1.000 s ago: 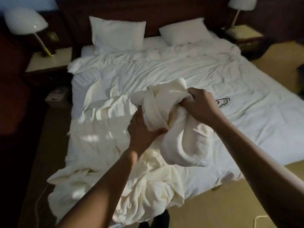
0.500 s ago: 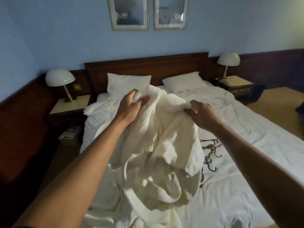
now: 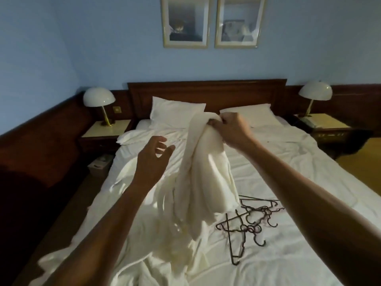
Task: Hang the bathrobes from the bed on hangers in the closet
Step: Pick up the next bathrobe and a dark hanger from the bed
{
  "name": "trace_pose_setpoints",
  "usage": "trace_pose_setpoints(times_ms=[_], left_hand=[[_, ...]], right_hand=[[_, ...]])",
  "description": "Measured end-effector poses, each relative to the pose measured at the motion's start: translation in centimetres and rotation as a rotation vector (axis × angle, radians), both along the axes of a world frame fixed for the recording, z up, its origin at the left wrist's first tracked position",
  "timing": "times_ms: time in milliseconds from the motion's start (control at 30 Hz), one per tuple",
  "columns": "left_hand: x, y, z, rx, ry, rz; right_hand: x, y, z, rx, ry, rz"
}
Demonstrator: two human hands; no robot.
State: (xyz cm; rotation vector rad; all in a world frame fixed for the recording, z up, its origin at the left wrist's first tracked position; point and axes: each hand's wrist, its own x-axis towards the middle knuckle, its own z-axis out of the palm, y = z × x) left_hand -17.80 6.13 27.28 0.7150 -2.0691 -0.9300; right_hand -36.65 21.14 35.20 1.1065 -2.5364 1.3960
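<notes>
Change: my left hand [image 3: 153, 162] has let go of the bathrobe [image 3: 204, 178]. Half a second ago it gripped the top edge; now it hovers just beside the cloth, fingers spread and holding nothing.
Right hand: my right hand [image 3: 231, 131] alone carries the robe, fingers curled into a bunched fold at its top, in front of the pillows [image 3: 177, 112].
Bathrobe: it hangs in a long twist from that grip, its lower end reaching the bed [image 3: 288, 162]. More cream cloth lies there, and I cannot tell whether that is a second robe.
Meaning: I judge I am regripping to find the collar or a shoulder. The robe is lifted but not yet on a hanger.
Hangers: the hangers [image 3: 251, 221] lie in a dark tangle on the sheet [image 3: 299, 244], just right of the hanging robe.
Closet: not in view.
Surface: rumpled white sheet, with two pillows against a dark wooden headboard [image 3: 206, 91].
Room: blue wall with two framed pictures [image 3: 185, 21], a dome lamp [image 3: 99, 98] on a nightstand [image 3: 105, 131] at each side, and a tissue box [image 3: 100, 165] on the floor at left.
</notes>
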Motion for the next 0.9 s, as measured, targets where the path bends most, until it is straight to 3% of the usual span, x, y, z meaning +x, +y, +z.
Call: trace_pose_setpoints(times_ms=[167,333,433,500,633,700,767,900], left_hand=[[-1.6,8.5,-2.9,0.137,-0.020,-0.230],[-4.4,6.8,-1.0,0.192,-0.124,0.091],[-4.8,4.3,0.6,0.344,-0.097,0.108],[-4.4,4.0,2.5,0.484,0.050,0.136],[-4.0,1.2,5.7,0.669,0.167,0.266],[-3.5,0.1,7.2,0.726,0.189,0.210],[-2.8,-1.4,7.7,0.717,0.236,0.140],[-0.2,-5.0,8.9,0.433,0.215,0.136]], right_hand=[[0.3,-1.9,1.1,-0.194,-0.303,0.098],[0.1,-2.5,1.1,-0.329,-0.467,0.339],[-1.4,-1.0,-0.9,-0.123,-0.356,0.540],[-1.6,0.4,-3.6,0.025,-0.272,0.555],[0.7,1.3,-10.9,0.211,-0.186,0.441],[1.8,0.4,-13.6,0.217,-0.148,0.311],[2.0,-0.6,-13.9,0.154,-0.107,0.216],[1.1,-0.7,-8.9,0.026,-0.086,0.168]])
